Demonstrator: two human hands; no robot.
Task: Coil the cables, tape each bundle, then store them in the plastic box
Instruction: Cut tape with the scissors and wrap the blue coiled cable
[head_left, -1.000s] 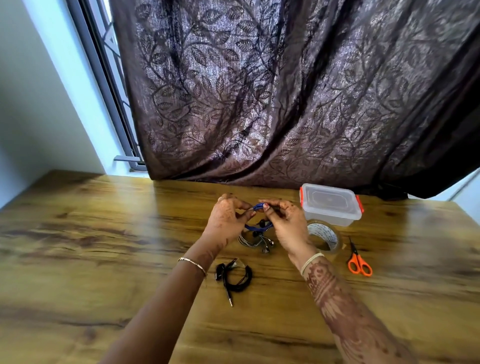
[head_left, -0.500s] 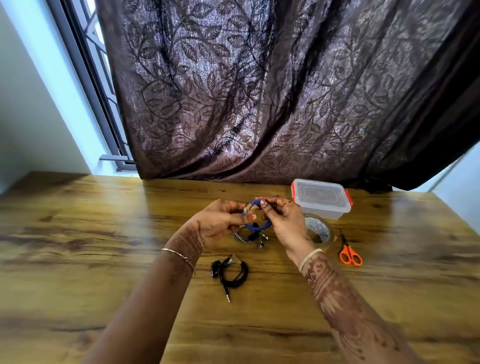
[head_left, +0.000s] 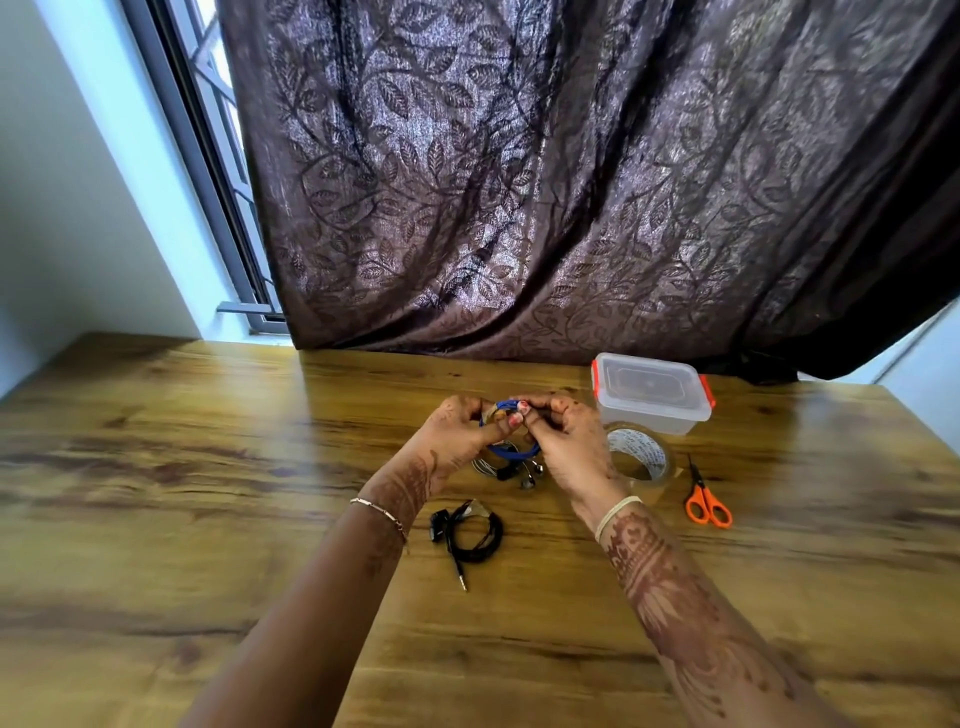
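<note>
Two hands pinching blue cable coil (head_left: 511, 453) above counter (head_left: 208, 467); left hand (head_left: 457, 436), right hand (head_left: 566, 447) now closing together at top.

Two hands are in view, one left hand (head_left: 457, 436) and one right hand (head_left: 566, 447). Each wrist carries one band, so there are two: a left bracelet (head_left: 379, 512) and a right bracelet (head_left: 618, 512). The coiled cables number three: one blue cable (head_left: 511, 453), one grey cable (head_left: 484, 465) and one black cable (head_left: 475, 535). There is one plastic box (head_left: 654, 415) with one lid (head_left: 649, 379) and two orange latches (head_left: 595, 371), one at each end. There is one tape roll (head_left: 641, 457) and one pair of scissors (head_left: 706, 504). One wooden table (head_left: 208, 467), one dark curtain (head_left: 519, 182) and one window (head_left: 218, 130) complete the count.
</note>
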